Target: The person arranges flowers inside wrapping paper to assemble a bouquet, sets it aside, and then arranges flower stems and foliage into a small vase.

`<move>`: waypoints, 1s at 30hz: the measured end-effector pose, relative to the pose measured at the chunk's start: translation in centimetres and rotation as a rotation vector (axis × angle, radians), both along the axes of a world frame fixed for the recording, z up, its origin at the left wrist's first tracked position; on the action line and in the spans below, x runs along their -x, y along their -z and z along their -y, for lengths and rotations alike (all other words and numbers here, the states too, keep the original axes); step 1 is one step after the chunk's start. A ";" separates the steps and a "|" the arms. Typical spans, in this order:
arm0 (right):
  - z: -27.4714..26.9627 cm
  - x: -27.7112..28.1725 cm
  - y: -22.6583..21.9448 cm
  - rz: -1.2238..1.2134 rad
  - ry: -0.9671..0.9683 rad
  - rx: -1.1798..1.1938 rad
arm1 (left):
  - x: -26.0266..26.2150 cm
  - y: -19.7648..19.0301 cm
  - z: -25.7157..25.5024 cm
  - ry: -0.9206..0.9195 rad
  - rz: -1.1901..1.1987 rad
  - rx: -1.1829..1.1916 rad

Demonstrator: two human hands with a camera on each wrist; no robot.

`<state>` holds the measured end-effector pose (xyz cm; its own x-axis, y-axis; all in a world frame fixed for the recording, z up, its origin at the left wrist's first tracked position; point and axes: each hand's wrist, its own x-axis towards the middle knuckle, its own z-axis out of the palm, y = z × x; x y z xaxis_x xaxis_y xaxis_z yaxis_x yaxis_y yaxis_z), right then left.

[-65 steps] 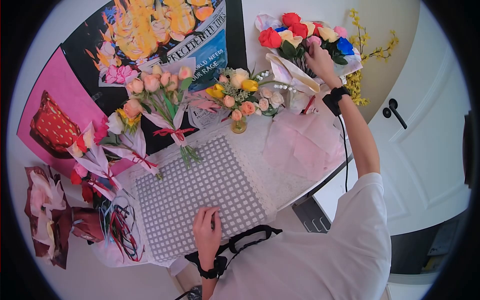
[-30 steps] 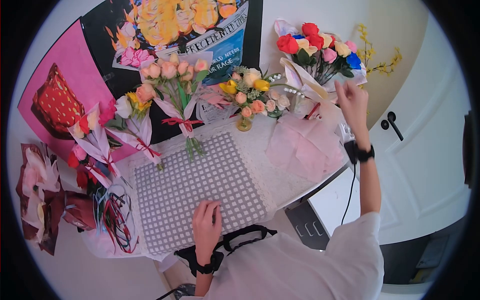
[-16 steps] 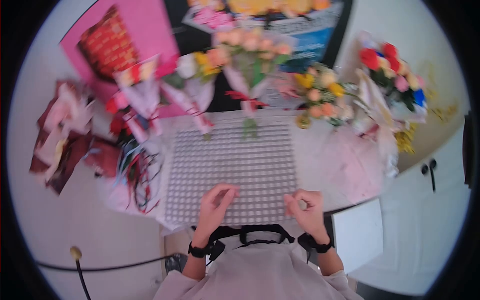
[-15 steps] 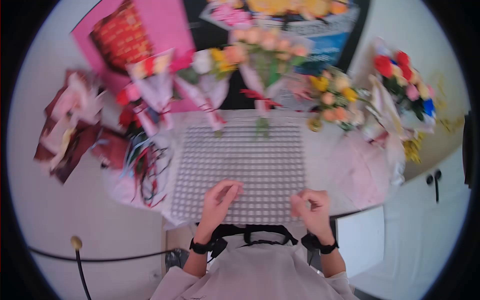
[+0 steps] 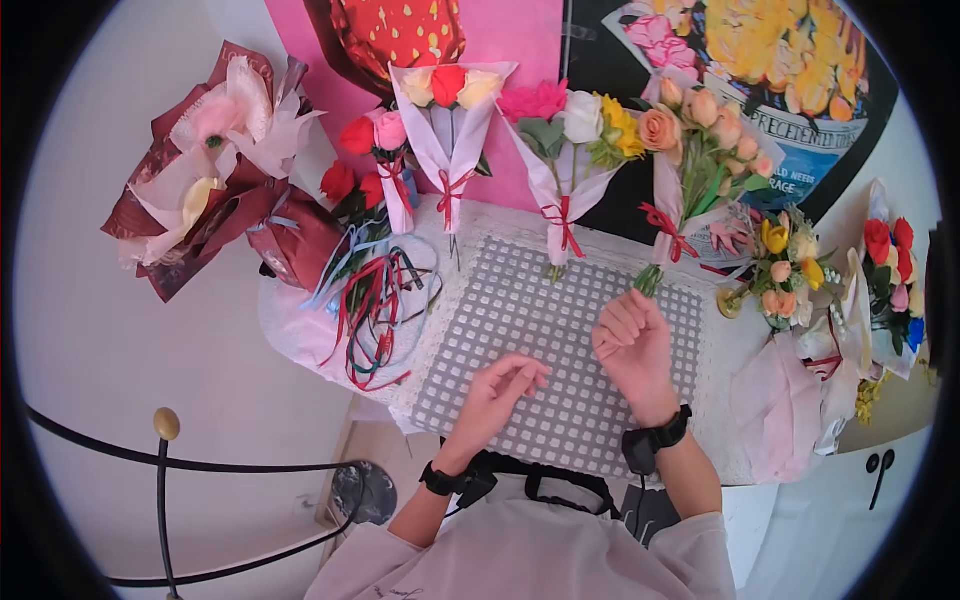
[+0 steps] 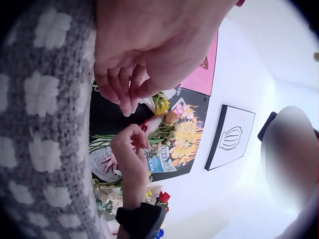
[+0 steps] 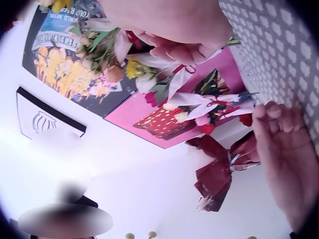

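Our right hand [image 5: 635, 355] has moved up the checked cloth [image 5: 560, 430], just beside the stems of the peach roses [image 5: 661, 130] at its far side, fingers loosely curled; our left hand [image 5: 488, 408] is lower, fingers close together. Both look empty, so we're gripping no flowers.

Facing down and forward from the head over the counter [image 5: 718, 350], then low and close from each wrist, askew, past left hand [image 5: 492, 400] toward right hand [image 5: 635, 350] and the reverse, sharing the pink poster [image 5: 510, 40] and black poster [image 5: 790, 60] across all three views, the framed drawing [image 6: 232, 137] across the wrist pair.
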<state>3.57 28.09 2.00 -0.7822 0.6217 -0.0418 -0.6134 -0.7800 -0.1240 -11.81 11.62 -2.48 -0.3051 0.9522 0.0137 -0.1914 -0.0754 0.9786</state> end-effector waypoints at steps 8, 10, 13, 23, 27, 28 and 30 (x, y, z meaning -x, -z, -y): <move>0.9 0.8 2.6 0.170 -0.062 -0.004 | 0.1 0.8 -0.6 -0.101 0.318 -0.053; 0.9 0.9 2.5 0.155 -0.065 0.035 | 0.2 1.0 -0.7 -0.130 0.357 -0.077; 0.7 0.7 2.6 0.139 -0.064 -0.005 | 0.3 0.8 -0.7 -0.121 0.282 -0.065; 0.8 0.4 3.1 0.087 -0.100 0.015 | 0.7 -4.8 -6.1 0.123 1.189 0.046; 1.0 0.3 3.6 0.102 -0.081 0.013 | -1.2 -5.2 -11.3 0.184 1.102 -0.010; 1.2 0.4 3.7 0.161 -0.071 0.011 | -1.5 -5.0 -12.6 0.190 1.103 -0.016; 1.2 0.3 3.8 0.205 -0.065 0.031 | -2.4 -4.9 -14.4 0.181 1.090 -0.017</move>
